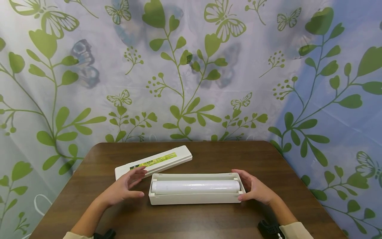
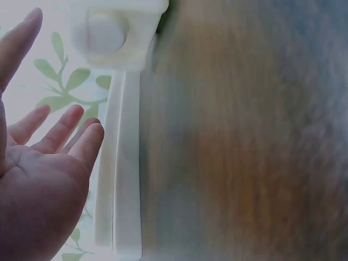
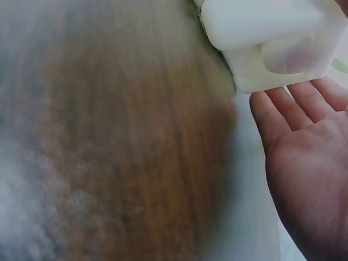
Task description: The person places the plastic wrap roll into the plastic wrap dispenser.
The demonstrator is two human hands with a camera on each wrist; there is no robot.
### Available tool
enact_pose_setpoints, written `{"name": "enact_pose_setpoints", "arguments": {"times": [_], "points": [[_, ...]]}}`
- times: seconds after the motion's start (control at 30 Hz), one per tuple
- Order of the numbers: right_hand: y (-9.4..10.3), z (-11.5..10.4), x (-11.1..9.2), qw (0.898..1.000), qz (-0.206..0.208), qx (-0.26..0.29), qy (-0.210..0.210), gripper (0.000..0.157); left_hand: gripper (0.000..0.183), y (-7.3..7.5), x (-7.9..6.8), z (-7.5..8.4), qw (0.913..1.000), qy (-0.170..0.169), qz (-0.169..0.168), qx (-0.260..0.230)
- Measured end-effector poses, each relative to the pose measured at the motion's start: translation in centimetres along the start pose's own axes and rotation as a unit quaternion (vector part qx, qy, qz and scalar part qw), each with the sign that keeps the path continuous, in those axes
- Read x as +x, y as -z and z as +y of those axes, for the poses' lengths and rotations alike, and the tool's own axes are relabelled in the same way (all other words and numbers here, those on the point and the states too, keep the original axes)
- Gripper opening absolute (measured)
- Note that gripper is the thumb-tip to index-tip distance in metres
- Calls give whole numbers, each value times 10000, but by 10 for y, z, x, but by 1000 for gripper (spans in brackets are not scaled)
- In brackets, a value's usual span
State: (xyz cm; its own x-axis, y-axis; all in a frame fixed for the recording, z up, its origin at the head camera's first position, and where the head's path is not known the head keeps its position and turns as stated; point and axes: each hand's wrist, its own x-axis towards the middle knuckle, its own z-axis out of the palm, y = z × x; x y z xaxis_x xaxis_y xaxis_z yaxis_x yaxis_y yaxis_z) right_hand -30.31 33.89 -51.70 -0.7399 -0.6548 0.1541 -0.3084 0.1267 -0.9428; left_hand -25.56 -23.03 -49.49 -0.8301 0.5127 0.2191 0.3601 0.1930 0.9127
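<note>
A long white open-topped box [image 1: 195, 199] lies on the table with a glossy white roll of what looks like plastic wrap [image 1: 196, 187] inside it. My right hand [image 1: 257, 188] is at the box's right end, thumb by the front corner and fingers by the back one; the fingers look fairly straight in the right wrist view. Apart from the left end, my left hand [image 1: 121, 187] is spread with nothing in it. Behind that hand, a white lid [image 1: 179, 153] with a yellow-green label lies at a slant, its near edge partly hidden by the fingers.
The brown wooden table [image 1: 194, 222] has rounded far corners. A curtain [image 1: 191, 83] with green leaves and butterflies hangs behind it. Dark bands sit on both wrists, and a white cable [image 1: 37, 204] runs beside the table at left.
</note>
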Motion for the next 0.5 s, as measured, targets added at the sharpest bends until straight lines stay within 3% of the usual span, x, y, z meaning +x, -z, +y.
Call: {"name": "enact_pose_setpoints", "arguments": {"times": [0.5], "points": [[1, -1, 0, 9999, -115, 65, 57, 97, 81, 26, -5, -8, 9991, -233, 326, -110]]}}
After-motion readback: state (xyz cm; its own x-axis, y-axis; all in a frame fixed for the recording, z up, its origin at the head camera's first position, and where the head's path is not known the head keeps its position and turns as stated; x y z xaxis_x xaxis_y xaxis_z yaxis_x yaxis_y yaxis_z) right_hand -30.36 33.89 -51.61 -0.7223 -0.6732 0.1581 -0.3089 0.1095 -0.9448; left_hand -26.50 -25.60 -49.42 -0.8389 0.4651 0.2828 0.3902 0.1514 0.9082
